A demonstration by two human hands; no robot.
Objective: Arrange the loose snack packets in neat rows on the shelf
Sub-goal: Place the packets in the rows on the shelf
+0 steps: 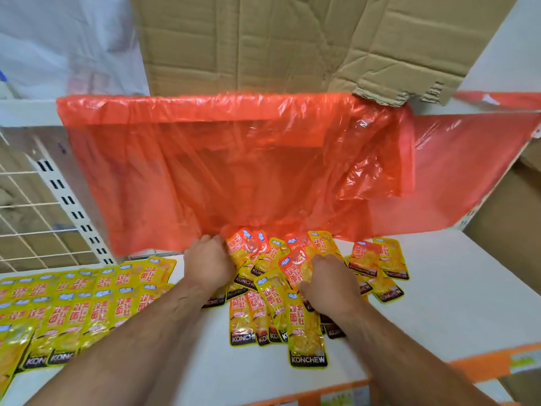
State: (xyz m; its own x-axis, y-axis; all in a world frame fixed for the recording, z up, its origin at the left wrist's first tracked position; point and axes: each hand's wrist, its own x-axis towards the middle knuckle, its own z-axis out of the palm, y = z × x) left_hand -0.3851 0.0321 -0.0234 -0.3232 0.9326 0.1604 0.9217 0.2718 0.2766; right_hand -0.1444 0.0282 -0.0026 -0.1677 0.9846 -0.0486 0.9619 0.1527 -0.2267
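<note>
Knuckles up, left grip and right grip both clutch loose packets from the pile.

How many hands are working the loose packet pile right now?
2. The left hand is at the back-left edge of the loose pile; the right hand rests on its middle. What each grip holds is hidden.

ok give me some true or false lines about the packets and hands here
1. Tidy rows of packets lie left of the loose pile. True.
2. Both hands hang free, away from the packets. False: the left hand and right hand are curled into the loose pile.
3. An orange plastic sheet hangs behind the pile. True.
4. The shelf under the packets is black. False: it is white.
</note>
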